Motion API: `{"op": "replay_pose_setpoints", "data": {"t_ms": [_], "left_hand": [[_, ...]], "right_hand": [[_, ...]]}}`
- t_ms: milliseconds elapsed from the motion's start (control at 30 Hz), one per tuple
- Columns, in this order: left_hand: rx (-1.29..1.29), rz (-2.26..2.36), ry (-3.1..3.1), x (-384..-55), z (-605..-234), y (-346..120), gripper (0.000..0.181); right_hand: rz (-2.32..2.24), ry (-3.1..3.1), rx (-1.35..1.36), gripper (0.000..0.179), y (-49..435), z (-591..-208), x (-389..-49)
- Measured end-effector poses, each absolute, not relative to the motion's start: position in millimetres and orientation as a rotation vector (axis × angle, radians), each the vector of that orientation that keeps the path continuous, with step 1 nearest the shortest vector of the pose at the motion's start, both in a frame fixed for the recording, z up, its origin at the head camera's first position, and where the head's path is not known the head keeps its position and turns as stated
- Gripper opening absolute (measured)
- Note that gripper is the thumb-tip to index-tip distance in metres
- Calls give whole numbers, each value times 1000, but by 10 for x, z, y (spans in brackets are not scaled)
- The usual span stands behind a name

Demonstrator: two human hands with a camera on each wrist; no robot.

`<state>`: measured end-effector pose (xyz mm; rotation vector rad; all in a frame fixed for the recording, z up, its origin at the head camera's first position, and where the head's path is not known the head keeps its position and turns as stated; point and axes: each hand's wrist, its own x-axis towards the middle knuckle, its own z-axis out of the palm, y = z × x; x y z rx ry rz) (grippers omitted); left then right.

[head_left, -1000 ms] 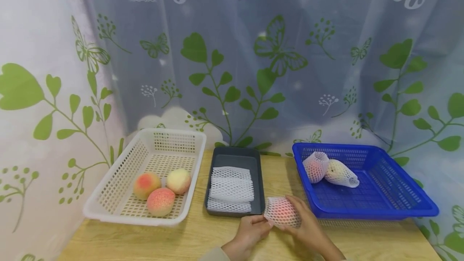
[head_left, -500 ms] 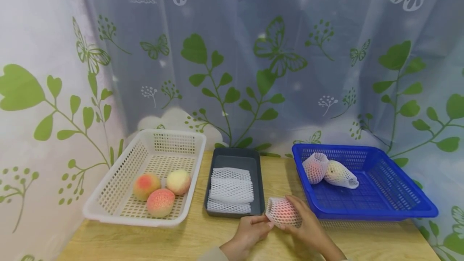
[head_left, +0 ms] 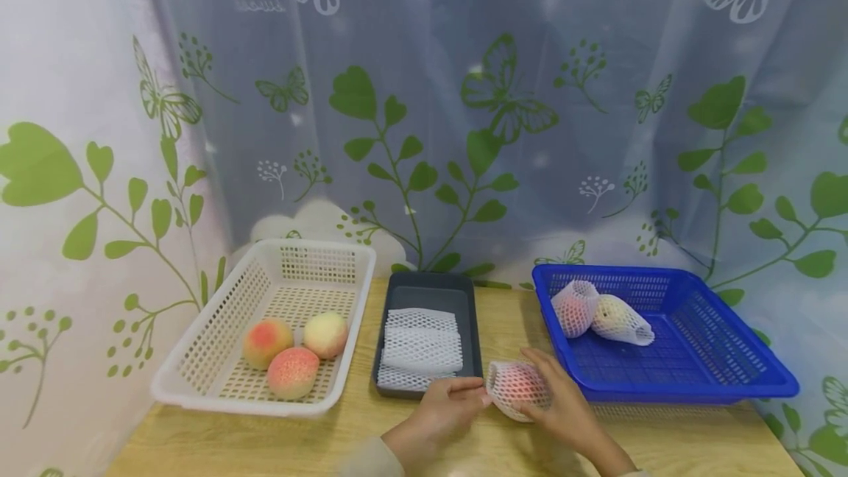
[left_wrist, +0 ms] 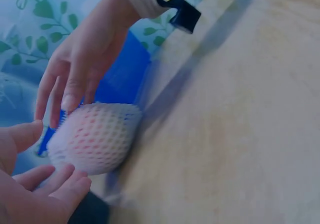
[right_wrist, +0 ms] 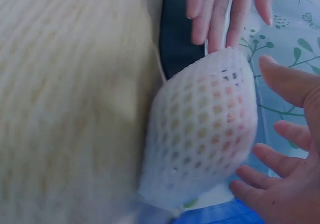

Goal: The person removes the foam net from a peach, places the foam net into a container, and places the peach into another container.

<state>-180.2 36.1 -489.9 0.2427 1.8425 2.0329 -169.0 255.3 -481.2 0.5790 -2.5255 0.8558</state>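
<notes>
On the left, a white plastic basket with perforated walls holds three rosy-yellow round peaches lying close together. Next comes a dark grey rectangular tray with flat white foam-mesh sleeves stacked in its nearer part. At its near right corner is the person's left hand, fingers nearly straight and gripping nothing — its tips at the edge of a reddish peach in a white foam-mesh sleeve. That peach sits on the pale wooden table, between both hands. The right hand cups loosely about its far side, fingers spread, without clasping it. Furthest right, a blue plastic basket holds two mesh-wrapped fruits — side by side.
</notes>
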Motion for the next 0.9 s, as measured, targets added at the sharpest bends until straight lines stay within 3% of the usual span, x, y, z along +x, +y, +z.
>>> {"op": "replay_pose_setpoints", "data": {"t_ms": [900], "left_hand": [[441, 1976, 2115, -2299, -4231, -168, 60]], "right_hand": [[946, -2556, 356, 83, 3123, -4172, -1553]]}}
